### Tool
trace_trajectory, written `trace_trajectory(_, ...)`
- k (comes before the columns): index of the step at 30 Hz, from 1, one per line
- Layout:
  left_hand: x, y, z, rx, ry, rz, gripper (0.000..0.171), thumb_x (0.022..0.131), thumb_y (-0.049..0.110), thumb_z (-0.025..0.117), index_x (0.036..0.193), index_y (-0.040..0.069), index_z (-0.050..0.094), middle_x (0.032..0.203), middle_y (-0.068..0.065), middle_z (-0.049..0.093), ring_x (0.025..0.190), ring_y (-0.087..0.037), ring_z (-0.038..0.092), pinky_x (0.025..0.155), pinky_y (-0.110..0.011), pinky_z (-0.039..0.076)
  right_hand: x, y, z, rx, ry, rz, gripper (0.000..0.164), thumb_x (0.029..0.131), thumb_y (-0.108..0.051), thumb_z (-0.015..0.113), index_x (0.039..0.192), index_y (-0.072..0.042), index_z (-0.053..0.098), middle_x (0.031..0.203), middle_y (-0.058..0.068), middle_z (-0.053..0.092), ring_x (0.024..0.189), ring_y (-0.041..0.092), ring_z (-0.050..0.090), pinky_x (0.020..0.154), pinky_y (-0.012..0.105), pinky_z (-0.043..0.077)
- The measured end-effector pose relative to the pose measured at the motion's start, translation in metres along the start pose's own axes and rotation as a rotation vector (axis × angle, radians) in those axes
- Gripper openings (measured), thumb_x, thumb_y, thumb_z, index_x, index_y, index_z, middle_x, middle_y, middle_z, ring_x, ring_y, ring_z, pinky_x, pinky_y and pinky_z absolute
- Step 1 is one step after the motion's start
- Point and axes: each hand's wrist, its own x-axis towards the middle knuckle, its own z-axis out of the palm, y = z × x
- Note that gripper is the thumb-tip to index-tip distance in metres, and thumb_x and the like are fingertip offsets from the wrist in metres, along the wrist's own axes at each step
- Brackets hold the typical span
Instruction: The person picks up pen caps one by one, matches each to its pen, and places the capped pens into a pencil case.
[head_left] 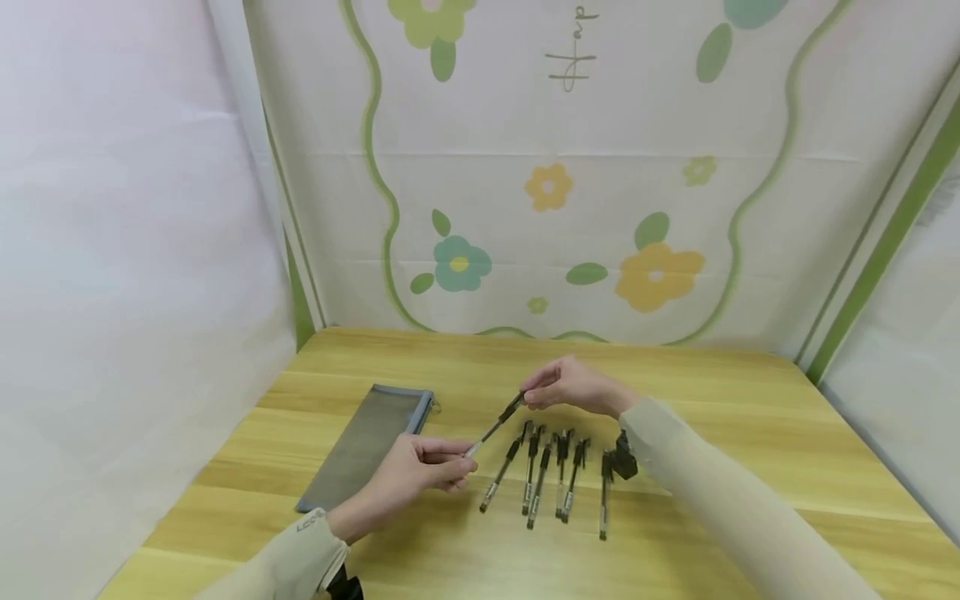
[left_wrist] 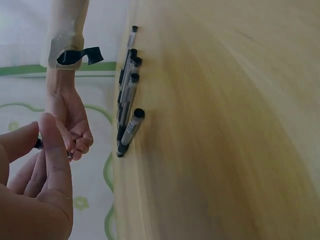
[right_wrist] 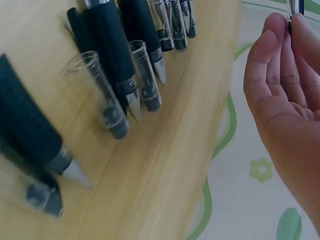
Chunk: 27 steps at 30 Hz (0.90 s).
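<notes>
A slim pen (head_left: 510,409) with a dark grip slants between the two hands, above the table. My left hand (head_left: 420,472) pinches its pale lower end between thumb and fingers. At the dark upper end, the right hand (head_left: 567,385) pinches it with its fingertips; the right wrist view shows part of the pen (right_wrist: 295,7) at the top edge. Below the right hand lie several similar pens (head_left: 533,500) in a loose row, dark grips pointing away. Close up, metal pen tips (right_wrist: 76,173) show, with clear-ended caps (right_wrist: 107,100) beside them.
A grey mesh pencil pouch (head_left: 358,446) with a blue-grey zip edge lies left of the pens, partly behind the left hand. The wooden table (head_left: 675,558) ends at a flower-printed white cloth wall (head_left: 510,125) at the back, with white side walls.
</notes>
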Motion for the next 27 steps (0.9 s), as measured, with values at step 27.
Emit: trace_trajectory(27, 0.010, -0.011, 0.007, 0.095, 0.124, -0.281, 0.021, 0.080, 0.005, 0.082, 0.095, -0.005, 0.073, 0.084, -0.019, 0.072, 0.066, -0.025, 0.071, 0.063, -0.034, 0.060, 0.044, 0.014, 0.025, -0.188, 0.068, 0.071, 0.017, 0.085, -0.004, 0.077, 0.101, 0.001, 0.075, 0.098, 0.008, 0.073, 0.089, 0.021, 0.069, 0.080, 0.036, 0.057)
